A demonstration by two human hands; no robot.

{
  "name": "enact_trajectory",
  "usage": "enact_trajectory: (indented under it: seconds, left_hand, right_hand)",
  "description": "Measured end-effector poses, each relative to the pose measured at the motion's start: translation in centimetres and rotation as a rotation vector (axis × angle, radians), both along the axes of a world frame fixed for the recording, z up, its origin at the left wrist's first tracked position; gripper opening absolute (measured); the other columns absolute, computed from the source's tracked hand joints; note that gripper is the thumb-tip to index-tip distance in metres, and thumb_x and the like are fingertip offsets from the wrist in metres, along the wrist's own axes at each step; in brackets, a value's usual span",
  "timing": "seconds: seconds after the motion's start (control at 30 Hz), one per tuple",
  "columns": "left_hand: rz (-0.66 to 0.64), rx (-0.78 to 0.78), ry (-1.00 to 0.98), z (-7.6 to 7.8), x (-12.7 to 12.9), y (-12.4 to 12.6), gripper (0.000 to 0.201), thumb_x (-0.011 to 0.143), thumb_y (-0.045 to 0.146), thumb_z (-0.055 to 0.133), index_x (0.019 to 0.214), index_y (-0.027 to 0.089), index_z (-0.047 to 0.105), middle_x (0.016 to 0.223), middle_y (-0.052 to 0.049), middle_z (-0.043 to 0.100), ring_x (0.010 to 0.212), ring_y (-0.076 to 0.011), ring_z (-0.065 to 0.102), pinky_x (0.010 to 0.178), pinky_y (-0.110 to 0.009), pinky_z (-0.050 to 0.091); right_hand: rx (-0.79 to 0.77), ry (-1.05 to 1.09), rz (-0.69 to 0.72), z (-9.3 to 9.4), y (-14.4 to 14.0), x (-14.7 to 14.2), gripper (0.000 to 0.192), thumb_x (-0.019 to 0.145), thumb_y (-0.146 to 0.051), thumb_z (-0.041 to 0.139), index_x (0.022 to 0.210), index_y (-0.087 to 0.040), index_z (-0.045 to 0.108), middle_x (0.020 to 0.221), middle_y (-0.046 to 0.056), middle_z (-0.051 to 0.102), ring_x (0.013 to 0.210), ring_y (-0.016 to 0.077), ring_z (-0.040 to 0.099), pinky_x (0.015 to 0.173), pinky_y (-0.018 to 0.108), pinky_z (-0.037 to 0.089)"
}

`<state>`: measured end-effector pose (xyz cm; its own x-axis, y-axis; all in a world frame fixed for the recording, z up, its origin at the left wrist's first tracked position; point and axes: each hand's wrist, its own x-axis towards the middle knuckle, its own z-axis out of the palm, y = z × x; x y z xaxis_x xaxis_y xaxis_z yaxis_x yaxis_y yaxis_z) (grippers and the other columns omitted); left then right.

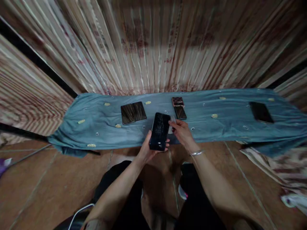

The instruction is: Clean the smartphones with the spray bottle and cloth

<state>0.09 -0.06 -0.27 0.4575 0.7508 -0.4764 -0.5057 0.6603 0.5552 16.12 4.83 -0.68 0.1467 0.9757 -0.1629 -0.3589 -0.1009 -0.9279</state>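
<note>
My left hand holds a black phone with a cracked screen from below, tilted upright over the near edge of a blue cloth. My right hand is at the phone's right edge, its fingers pinching a small pale piece against it; I cannot tell what that piece is. A bracelet sits on my right wrist.
On the blue cloth lie two dark phones side by side, a small patterned item with a dark phone below it, and another dark phone far right. Striped fabric hangs behind. Brown tiled floor lies near me.
</note>
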Motion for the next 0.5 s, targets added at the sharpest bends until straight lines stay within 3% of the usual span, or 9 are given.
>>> enact_trajectory:
  seconds: [0.13,0.27,0.33,0.43,0.5]
  left_hand:
    - [0.042,0.04,0.06,-0.8,0.4,-0.3,0.065,0.103,0.05,0.022,0.106,0.007,0.071,0.088,-0.016,0.077,0.071,-0.0204,0.072,0.066,-0.031,0.055]
    - [0.066,0.087,0.123,-1.4,0.7,-0.7,0.055,0.102,0.048,0.035,0.101,0.008,0.072,0.089,-0.014,0.076,0.072,-0.0183,0.071,0.068,-0.029,0.054]
    - [0.071,0.104,0.152,-1.7,0.8,-0.8,0.053,0.099,0.051,0.043,0.101,0.008,0.073,0.092,-0.015,0.076,0.073,-0.0183,0.07,0.069,-0.029,0.054]
    - [0.077,0.138,0.191,-2.2,0.8,-0.9,0.053,0.093,0.056,0.053,0.101,0.008,0.073,0.095,-0.017,0.076,0.075,-0.0197,0.07,0.07,-0.03,0.054]
    - [0.072,0.157,0.211,-2.4,0.8,-1.0,0.053,0.09,0.058,0.057,0.101,0.008,0.073,0.095,-0.016,0.076,0.077,-0.0202,0.07,0.07,-0.03,0.054]
  right_hand:
    - [0.089,-0.169,-0.026,-0.6,0.4,0.5,0.034,0.059,-0.049,0.079,0.071,-0.02,0.068,0.059,-0.005,0.057,0.054,0.0101,0.044,0.052,0.023,0.035]
    - [0.203,-0.459,-0.064,-1.3,0.6,1.1,0.03,0.073,-0.049,0.064,0.071,-0.019,0.067,0.054,-0.005,0.053,0.053,0.0121,0.045,0.053,0.025,0.036]
    - [0.268,-0.619,-0.065,-1.4,0.5,1.2,0.031,0.08,-0.045,0.056,0.078,-0.018,0.071,0.057,-0.003,0.057,0.054,0.0144,0.05,0.056,0.027,0.041]
    - [0.384,-0.808,-0.077,-1.3,0.2,1.1,0.035,0.087,-0.035,0.048,0.102,-0.018,0.074,0.085,0.005,0.075,0.076,0.0211,0.067,0.074,0.034,0.053]
    - [0.456,-0.888,-0.085,-1.2,0.0,1.0,0.036,0.088,-0.029,0.046,0.11,-0.02,0.073,0.107,0.008,0.077,0.098,0.0243,0.07,0.089,0.039,0.054]
